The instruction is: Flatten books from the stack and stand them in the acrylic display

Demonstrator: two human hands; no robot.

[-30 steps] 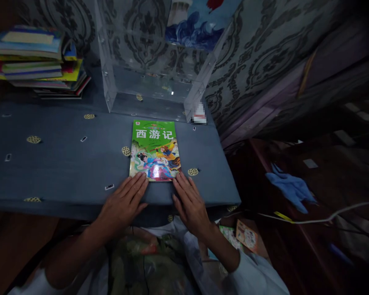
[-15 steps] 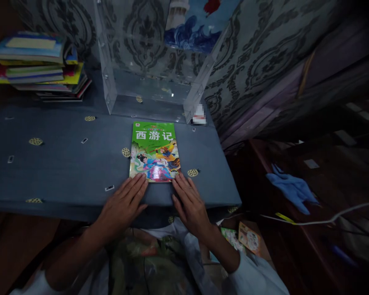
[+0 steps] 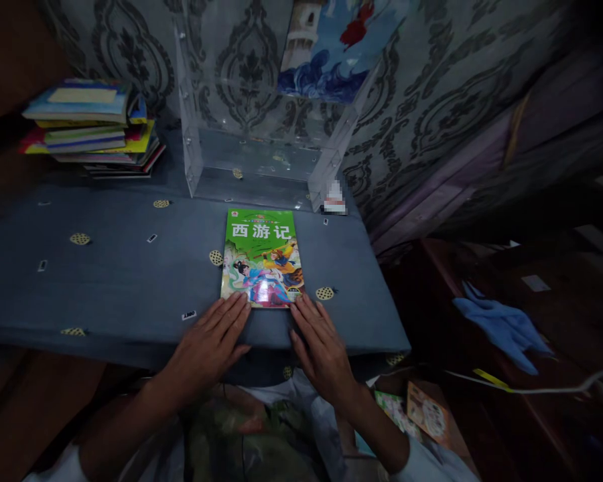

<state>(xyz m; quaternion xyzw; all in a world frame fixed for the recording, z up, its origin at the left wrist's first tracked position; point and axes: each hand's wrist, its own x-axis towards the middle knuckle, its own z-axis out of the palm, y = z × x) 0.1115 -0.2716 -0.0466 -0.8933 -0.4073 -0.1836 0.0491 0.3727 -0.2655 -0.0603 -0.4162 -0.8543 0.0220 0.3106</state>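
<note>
A green book with large white characters and colourful cartoon figures lies flat, cover up, close to the table's front edge. On its lower left corner rest the fingertips of my left hand, which lies palm down with the fingers stretched out. My right hand lies the same way, its fingertips at the book's lower right corner. Neither hand grasps anything.
Behind the book stands a clear acrylic rack with a picture book at its top. A stack of books sits at the back left of the cloth-covered table. A blue cloth hangs at the right, near a white cable.
The whole scene has shifted slightly right and down as my head view turned. Both hands and the book keep the same places relative to each other.
</note>
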